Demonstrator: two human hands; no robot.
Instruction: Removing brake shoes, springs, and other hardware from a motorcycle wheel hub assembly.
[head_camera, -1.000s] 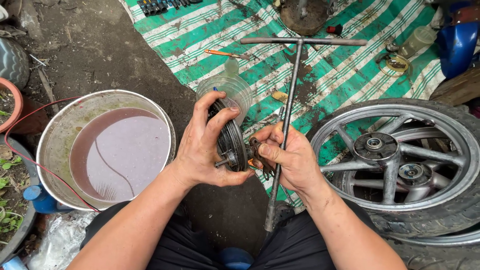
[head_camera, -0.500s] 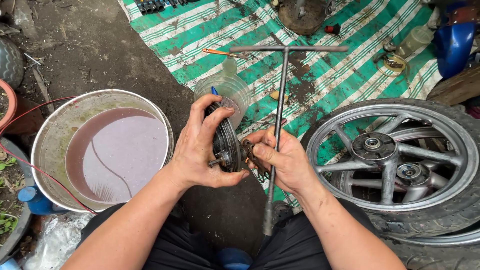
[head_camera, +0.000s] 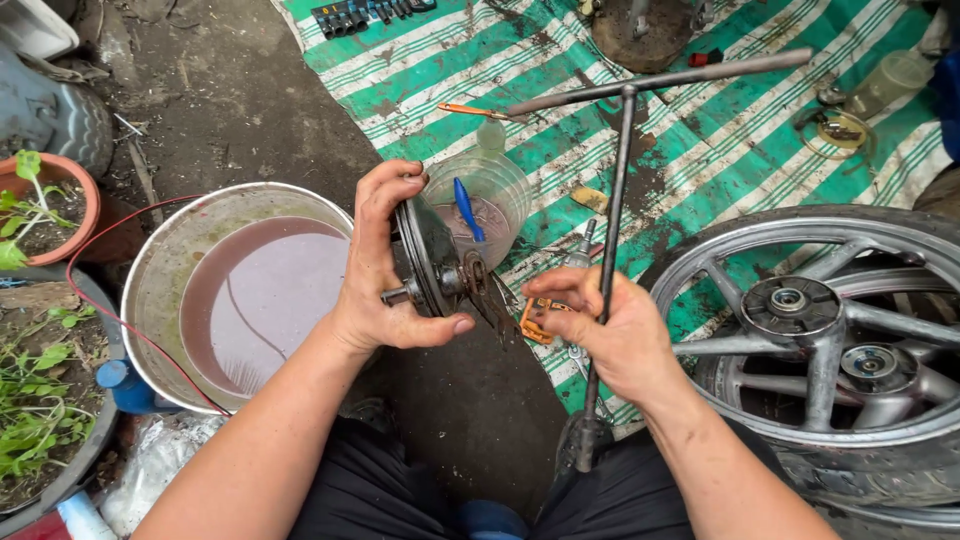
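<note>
- My left hand (head_camera: 385, 275) is in the middle of the frame. Its fingers curl over the top of a round dark metal disc (head_camera: 430, 255) and its thumb presses below, so it grips the disc tight.
- The disc stands on its edge, up in the air, just right of the bucket (head_camera: 150, 300). A short shaft pokes out of its left side.
- My right hand (head_camera: 610, 325) is just right of the disc. Its fingers are closed around the long rod of a T-wrench (head_camera: 615, 190).
- The wrench stands almost upright. Its cross bar is near the top of the frame and its low end is down between my knees.
- The bucket at the left holds murky brownish water. A red wire (head_camera: 100, 300) loops by it.
- A clear cup (head_camera: 500, 190) with a blue thing inside sits behind the disc, on a green striped mat (head_camera: 720, 150).
- A wheel (head_camera: 830, 330) lies at the right.
- A plant pot (head_camera: 45, 200) is at the far left.
</note>
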